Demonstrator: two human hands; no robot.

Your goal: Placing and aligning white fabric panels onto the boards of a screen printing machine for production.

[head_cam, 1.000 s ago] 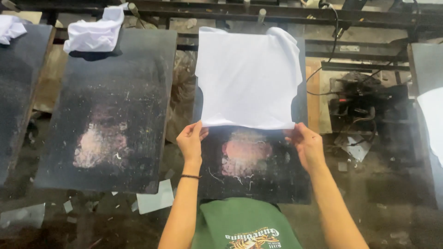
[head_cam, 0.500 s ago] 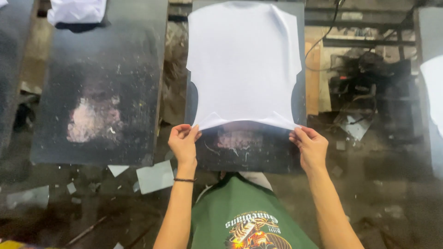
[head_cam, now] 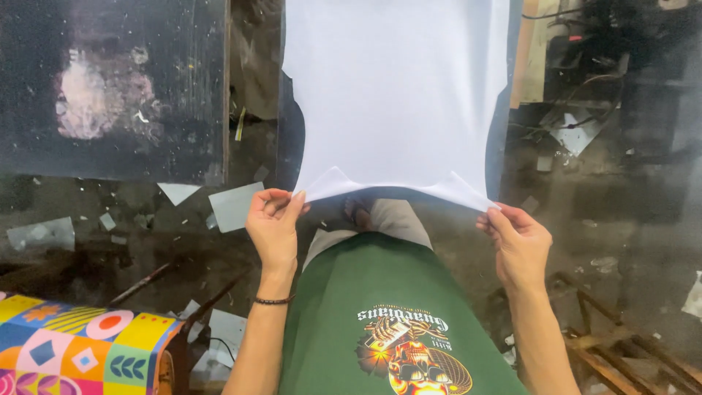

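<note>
both hands pinch white shirt hem; dark platen left.

A white cloth shirt lies on a dark flat board far from the person. A second dark stained flat board is left of it. Grey paper scraps lie on the floor between them, nearer.

At twelve o'clock you have a plain white cotton shirt. Toward ten o'clock the flat black printing board carries a pale pinkish-white smear. Your own green shirt at six o'clock bears an orange-and-white graphic, and at eight o'clock the multicoloured geometric-patterned cloth shows yellow, pink, blue and orange.
</note>
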